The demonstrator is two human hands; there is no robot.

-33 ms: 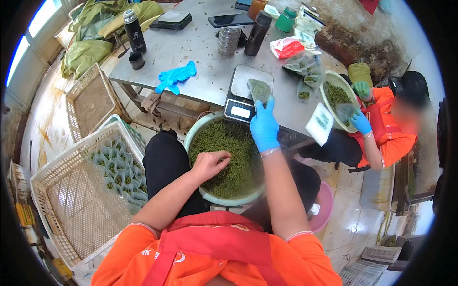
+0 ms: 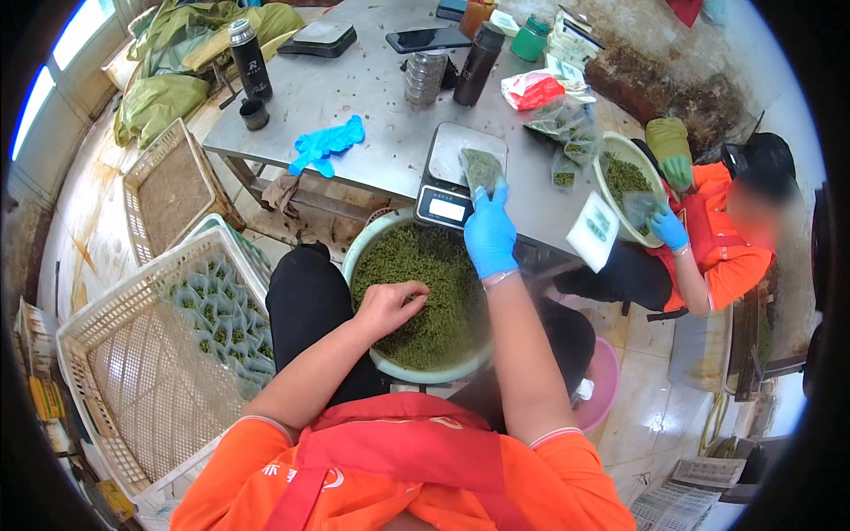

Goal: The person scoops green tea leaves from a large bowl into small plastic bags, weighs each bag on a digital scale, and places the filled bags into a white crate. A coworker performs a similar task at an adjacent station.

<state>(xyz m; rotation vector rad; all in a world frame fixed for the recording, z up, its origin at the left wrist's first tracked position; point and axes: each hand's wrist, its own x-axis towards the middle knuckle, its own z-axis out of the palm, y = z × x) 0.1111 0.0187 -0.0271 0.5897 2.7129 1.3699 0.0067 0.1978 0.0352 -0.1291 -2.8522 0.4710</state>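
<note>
A grey metal table (image 2: pixel 372 97) fills the upper middle, with a white lattice crate (image 2: pixel 133 372) on the floor to the person's left, small filled green packets (image 2: pixel 217 323) stacked at its far end. On the person's lap sits a wide pale-green basin (image 2: pixel 363 257) heaped with loose green leaf bits (image 2: pixel 434 292). A digital scale (image 2: pixel 452 177) stands at the table's near edge, just beyond the basin. The bare left hand (image 2: pixel 390 305) rests in the leaves, fingers curled together around a pinch of them. The right hand (image 2: pixel 490 234), in a blue glove, is closed on a small clear pouch of green leaves (image 2: pixel 482 168) and holds it upright on the scale's plate. A spare blue glove (image 2: pixel 326 143) lies on the table, well apart
</note>
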